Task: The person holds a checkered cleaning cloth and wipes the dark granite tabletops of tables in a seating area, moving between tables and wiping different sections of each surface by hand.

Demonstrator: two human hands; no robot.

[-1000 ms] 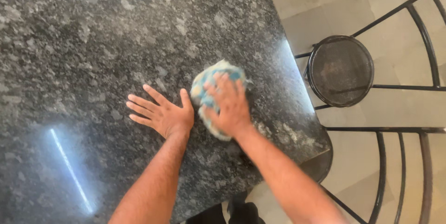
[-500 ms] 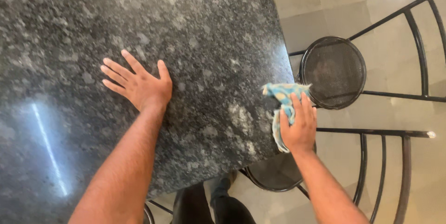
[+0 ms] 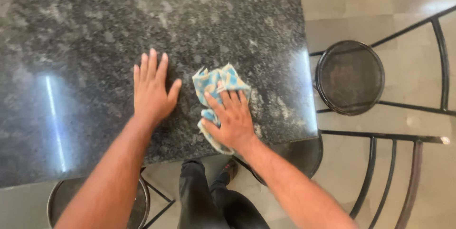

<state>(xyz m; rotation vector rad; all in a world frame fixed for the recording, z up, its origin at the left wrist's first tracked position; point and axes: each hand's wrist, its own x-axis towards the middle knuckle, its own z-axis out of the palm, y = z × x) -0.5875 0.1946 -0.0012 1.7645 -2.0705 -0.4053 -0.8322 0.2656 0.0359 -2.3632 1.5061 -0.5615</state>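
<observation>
Now my right hand [image 3: 232, 122] presses flat, fingers spread, on the soft, light blue-and-yellow cloth [image 3: 219, 83]; it should bunch easily. At nine o'clock my left hand [image 3: 152, 91] lies flat on the dark speckled granite tabletop [image 3: 95, 29], fingers together.

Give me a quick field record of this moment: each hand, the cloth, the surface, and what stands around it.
left hand: flat on the table, fingers spread, holding nothing
right hand: palm down, pressing the cloth
cloth: blue and pale yellow, crumpled, lying near the table's front right corner
table: dark speckled stone, glossy, with pale smears right of the cloth
stool: round black metal seat, beside the table's right edge
floor: light tiles
</observation>
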